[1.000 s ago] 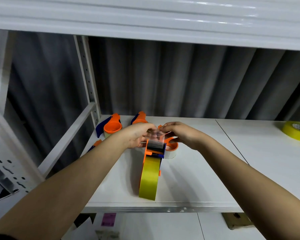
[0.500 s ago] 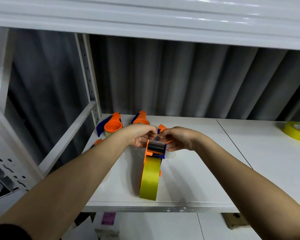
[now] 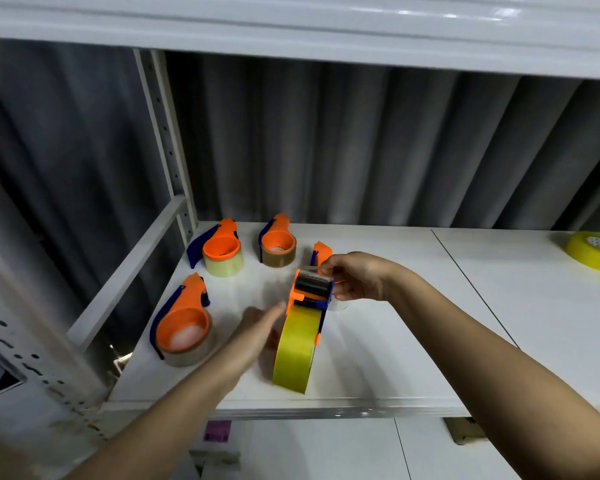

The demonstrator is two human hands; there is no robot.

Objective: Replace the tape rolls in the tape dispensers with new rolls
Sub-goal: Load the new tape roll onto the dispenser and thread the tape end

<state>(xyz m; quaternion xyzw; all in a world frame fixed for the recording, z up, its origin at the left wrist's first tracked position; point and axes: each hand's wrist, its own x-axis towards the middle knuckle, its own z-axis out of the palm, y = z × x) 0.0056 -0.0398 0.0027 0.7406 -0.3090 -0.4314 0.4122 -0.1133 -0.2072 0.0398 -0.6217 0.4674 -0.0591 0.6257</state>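
Seemingly right hand (image 3: 355,277) pinching dispenser (image 3: 312,289), left hand (image 3: 257,327) flat

You are facing a white shelf board (image 3: 378,258), with a thin seam (image 3: 465,275) splitting it into a left panel and a right panel. Behind it hangs a dark grey pleated curtain (image 3: 326,143); a white perforated upright (image 3: 163,140) stands at the back left with a slanted white brace (image 3: 129,271) running from it toward you, and a white upper shelf (image 3: 291,26) spans the top. Below the board's front edge you can see a small purple label (image 3: 217,430), blurred, and part of a brown cardboard piece (image 3: 465,433).
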